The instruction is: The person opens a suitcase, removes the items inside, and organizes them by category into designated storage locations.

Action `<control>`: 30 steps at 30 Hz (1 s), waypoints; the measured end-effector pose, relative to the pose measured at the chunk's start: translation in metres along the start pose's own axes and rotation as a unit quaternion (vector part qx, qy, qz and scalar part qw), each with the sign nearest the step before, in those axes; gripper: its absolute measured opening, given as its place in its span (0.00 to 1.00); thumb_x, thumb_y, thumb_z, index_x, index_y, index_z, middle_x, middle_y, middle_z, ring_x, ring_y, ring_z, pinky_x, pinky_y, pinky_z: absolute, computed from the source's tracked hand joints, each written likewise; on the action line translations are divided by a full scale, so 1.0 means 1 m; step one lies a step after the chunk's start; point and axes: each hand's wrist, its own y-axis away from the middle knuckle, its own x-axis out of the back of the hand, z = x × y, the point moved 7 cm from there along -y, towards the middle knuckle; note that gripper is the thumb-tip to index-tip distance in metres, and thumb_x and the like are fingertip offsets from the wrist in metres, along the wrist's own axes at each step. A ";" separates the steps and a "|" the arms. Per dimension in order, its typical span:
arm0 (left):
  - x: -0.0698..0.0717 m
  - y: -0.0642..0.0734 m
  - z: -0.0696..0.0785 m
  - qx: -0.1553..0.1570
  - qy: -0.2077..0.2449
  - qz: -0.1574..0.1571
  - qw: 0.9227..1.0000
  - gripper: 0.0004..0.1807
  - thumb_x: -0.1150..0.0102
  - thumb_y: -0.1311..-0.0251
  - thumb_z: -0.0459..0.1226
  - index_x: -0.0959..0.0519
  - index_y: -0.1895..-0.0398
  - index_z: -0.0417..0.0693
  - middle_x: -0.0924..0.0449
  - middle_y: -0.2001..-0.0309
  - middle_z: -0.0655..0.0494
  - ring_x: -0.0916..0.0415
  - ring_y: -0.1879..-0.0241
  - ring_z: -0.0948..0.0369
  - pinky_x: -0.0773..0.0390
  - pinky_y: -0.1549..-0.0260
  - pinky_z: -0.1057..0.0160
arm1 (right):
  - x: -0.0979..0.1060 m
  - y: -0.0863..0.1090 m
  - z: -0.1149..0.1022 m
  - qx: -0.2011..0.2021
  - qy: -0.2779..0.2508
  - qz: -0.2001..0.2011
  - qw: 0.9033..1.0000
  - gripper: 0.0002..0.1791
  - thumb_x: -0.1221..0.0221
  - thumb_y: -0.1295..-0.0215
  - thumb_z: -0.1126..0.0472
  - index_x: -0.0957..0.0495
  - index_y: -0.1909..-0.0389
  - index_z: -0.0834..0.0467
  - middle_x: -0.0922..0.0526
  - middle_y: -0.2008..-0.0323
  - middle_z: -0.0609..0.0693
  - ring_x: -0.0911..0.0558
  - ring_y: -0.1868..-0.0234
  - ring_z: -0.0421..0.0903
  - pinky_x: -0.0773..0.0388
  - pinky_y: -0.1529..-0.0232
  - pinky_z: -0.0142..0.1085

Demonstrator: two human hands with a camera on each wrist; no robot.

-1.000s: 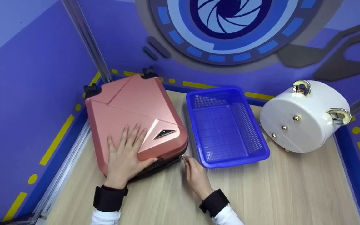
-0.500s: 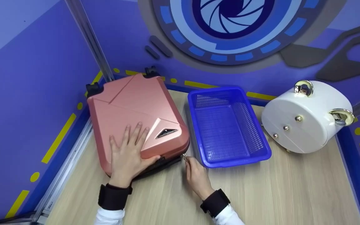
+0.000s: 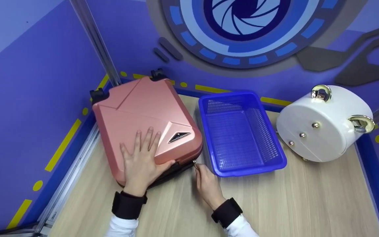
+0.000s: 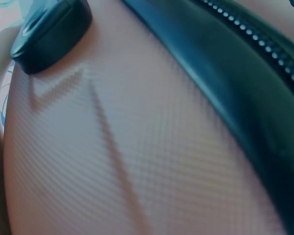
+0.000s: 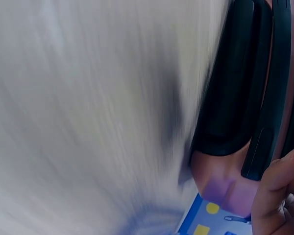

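A pink hard-shell suitcase (image 3: 137,115) lies flat at the left, its wheels toward the back wall. My left hand (image 3: 141,169) rests on its near part, fingers spread and straight, thumb along the front edge. At the suitcase's near right corner, my right hand (image 3: 207,186) pinches a small metal zipper pull (image 3: 194,162) between thumb and finger. Zipper teeth (image 4: 264,44) run beside black trim (image 4: 201,73) in the left wrist view. The right wrist view has a black handle (image 5: 230,83) on the suitcase's side, with my curled fingers (image 5: 279,191) at lower right.
A blue plastic basket (image 3: 250,171) stands right of the suitcase, close to my right hand. Farther right, a white drum-shaped container (image 3: 311,131) with gold handles lies on its side. Blue-purple walls (image 3: 127,39) enclose the wooden tabletop (image 3: 275,200) at the back and sides.
The suitcase's near end has swung slightly right, my left hand moving with it. My right hand stays at the corner with the zipper pull. The head view has shifted a little.
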 end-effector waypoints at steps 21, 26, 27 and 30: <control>-0.004 -0.010 0.026 0.045 -0.016 0.022 0.999 0.61 0.44 0.55 0.80 0.35 0.20 0.58 0.39 0.20 0.53 0.41 0.23 0.43 0.42 0.40 0.18 | -0.010 0.001 -0.003 -0.020 -0.002 -0.030 0.999 0.11 0.38 0.32 0.72 0.22 0.51 0.63 0.13 0.61 0.57 0.12 0.68 0.56 0.16 0.72 0.46; -0.008 -0.014 0.030 0.060 -0.013 -0.003 0.998 0.61 0.45 0.53 0.80 0.37 0.19 0.58 0.42 0.19 0.53 0.44 0.22 0.43 0.44 0.39 0.18 | -0.011 0.000 -0.003 -0.019 -0.001 -0.036 0.999 0.11 0.37 0.33 0.72 0.22 0.51 0.63 0.13 0.58 0.56 0.11 0.66 0.56 0.15 0.70 0.46; -0.008 -0.015 0.031 0.063 -0.013 -0.008 0.998 0.61 0.45 0.53 0.80 0.37 0.19 0.58 0.42 0.19 0.53 0.45 0.21 0.42 0.45 0.39 0.18 | -0.011 0.000 -0.003 -0.019 -0.002 -0.037 0.999 0.11 0.38 0.32 0.72 0.22 0.51 0.63 0.13 0.59 0.56 0.11 0.66 0.56 0.15 0.69 0.45; -0.010 -0.017 0.034 0.074 -0.015 -0.018 0.997 0.61 0.45 0.52 0.80 0.38 0.19 0.59 0.43 0.19 0.54 0.46 0.21 0.42 0.46 0.38 0.18 | -0.011 -0.001 -0.003 -0.019 -0.004 -0.040 0.999 0.09 0.39 0.31 0.72 0.22 0.52 0.63 0.14 0.60 0.55 0.12 0.67 0.55 0.15 0.69 0.45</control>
